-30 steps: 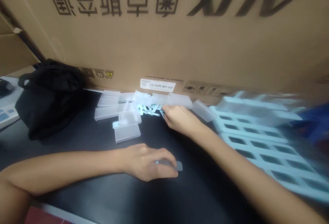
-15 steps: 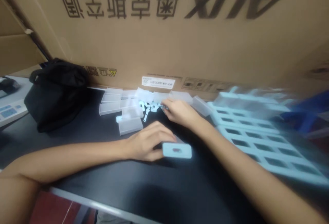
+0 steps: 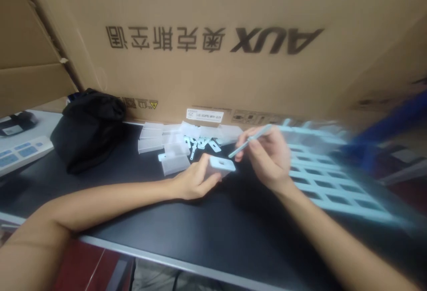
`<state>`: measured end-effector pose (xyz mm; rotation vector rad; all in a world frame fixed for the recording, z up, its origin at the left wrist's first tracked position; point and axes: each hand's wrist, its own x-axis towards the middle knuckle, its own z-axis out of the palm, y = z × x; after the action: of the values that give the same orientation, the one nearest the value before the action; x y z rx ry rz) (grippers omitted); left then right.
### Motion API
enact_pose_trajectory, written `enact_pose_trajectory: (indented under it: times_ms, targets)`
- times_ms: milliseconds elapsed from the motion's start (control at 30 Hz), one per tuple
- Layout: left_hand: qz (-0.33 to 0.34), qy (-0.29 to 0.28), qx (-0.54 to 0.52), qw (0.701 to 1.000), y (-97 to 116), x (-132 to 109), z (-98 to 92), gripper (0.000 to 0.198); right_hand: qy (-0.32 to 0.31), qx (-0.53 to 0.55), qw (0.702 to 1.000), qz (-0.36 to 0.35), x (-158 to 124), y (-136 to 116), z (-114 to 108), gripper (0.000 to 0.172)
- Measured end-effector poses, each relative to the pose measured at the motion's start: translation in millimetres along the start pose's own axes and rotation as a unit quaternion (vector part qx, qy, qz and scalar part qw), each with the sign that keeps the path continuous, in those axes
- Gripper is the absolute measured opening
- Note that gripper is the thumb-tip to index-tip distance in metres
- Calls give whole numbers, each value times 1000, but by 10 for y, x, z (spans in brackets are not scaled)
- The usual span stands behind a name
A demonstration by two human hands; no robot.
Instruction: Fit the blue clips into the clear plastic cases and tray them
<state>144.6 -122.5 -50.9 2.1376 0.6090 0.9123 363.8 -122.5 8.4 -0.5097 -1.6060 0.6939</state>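
Observation:
My left hand [image 3: 195,181] grips a small translucent plastic case [image 3: 220,165] with a slot in its end, lifted a little off the black table [image 3: 187,228]. My right hand [image 3: 268,157] pinches a thin pale flat piece [image 3: 251,146], tilted, with its lower tip just right of the case's slotted end. Behind my hands lies a heap of translucent cases [image 3: 167,146] with several small pale flat pieces [image 3: 203,143] among them.
A large cardboard box [image 3: 213,42] stands along the back of the table. A black bag [image 3: 88,126] sits at the left, beside a white device with blue keys [image 3: 20,151]. A pale blue tray with rectangular pockets [image 3: 320,175] lies at the right, blurred.
My right hand left the heap and rose toward me holding a thin flat piece. My left hand lifted the slotted case off the table and turned its end to the right hand.

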Motion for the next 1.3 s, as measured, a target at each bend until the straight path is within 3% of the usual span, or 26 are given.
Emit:
enact_pose_trajectory:
  times_ms: [200,333,433,533,633,667,767,833,900,1033,1167,1300]
  targets:
    - [5,48,48,998,-26,16,14,39,-79,-91,993,-3,-80,-52,204,13]
    - [46,73,78,993,-14,19,30,47,-50,-226,972,-36,-119,-49,269,19]
    - [83,75,105,988,-24,5,44,57,-32,-273,961,-21,-194,-11,330,30]
    - [87,57,127,987,-57,0,48,68,-51,-312,949,-2,-292,34,403,37]
    - [72,14,129,989,-83,17,46,81,-68,-382,922,16,-351,51,451,60]
    - [68,-2,133,989,-86,24,45,85,-74,-395,915,27,-352,48,453,62]
    - [35,-49,156,986,-78,40,46,97,-98,-402,909,52,-280,31,381,42]
    - [7,-80,167,983,-57,43,44,102,-80,-414,905,49,-171,37,234,40]
    - [1,-107,183,977,-23,45,41,98,-10,-457,889,37,-38,78,-26,48]
    - [39,-142,225,963,58,49,38,84,141,-566,811,49,127,281,-836,65]
    - [65,-171,254,950,94,29,40,77,168,-621,761,84,43,513,-1596,65]
    - [66,-161,266,948,69,8,39,73,136,-655,723,172,-102,616,-1897,53]
